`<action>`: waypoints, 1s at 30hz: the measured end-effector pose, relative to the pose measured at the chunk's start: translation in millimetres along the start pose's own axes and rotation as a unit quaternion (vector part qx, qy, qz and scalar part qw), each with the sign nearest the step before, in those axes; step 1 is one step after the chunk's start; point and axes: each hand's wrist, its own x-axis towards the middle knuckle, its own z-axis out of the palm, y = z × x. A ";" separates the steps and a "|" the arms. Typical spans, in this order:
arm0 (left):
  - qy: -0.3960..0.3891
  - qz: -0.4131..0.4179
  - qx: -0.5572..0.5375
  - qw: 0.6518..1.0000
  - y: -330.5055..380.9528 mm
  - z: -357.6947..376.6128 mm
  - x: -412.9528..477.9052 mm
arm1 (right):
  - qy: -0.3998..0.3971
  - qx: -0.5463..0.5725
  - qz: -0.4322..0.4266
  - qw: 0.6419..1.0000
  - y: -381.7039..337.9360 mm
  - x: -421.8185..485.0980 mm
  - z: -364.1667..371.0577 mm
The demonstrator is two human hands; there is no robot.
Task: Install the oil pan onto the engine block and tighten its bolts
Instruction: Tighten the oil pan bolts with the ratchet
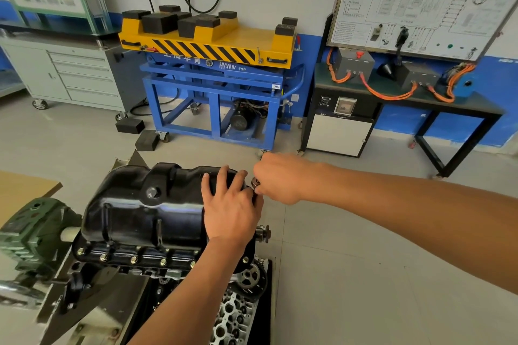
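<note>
Grey floor [364,260] spreads wide right of the engine block [145,267]. My left hand [229,204] rests spread on the oil pan [134,204]; my right hand [280,179], its grip curled, pinches a metal tool [255,182] at the pan's edge.

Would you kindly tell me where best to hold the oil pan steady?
Probably take the oil pan by its domed right end, palm down from above, where the left hand rests: broad, smooth, clear of the flange bolts and the small tool the right hand grips.

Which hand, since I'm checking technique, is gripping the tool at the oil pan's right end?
The right hand, curled round a small metal tool; the left hand only rests with relaxed fingers on the black oil pan.
</note>
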 end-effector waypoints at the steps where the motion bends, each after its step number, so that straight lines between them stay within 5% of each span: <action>1: -0.003 0.001 0.001 1.000 -0.2 -0.9 -0.4 | 0.001 0.014 0.007 1.000 -3.0 -0.2 0.1; 9: -0.031 0.006 0.025 0.999 0.8 -6.3 -0.1 | -0.046 0.195 0.133 0.971 -16.2 8.2 5.5; 12: -0.041 0.008 0.033 0.999 0.3 -7.0 0.0 | 0.002 0.249 0.172 0.953 -14.2 10.9 6.3; 16: -0.038 0.010 0.039 0.998 1.0 -8.8 0.2 | -0.072 0.205 0.137 0.967 -14.7 11.8 4.8; 30: -0.033 0.004 -0.001 0.999 1.2 -9.0 1.1 | -0.022 -0.010 0.012 1.000 -6.6 10.5 -4.1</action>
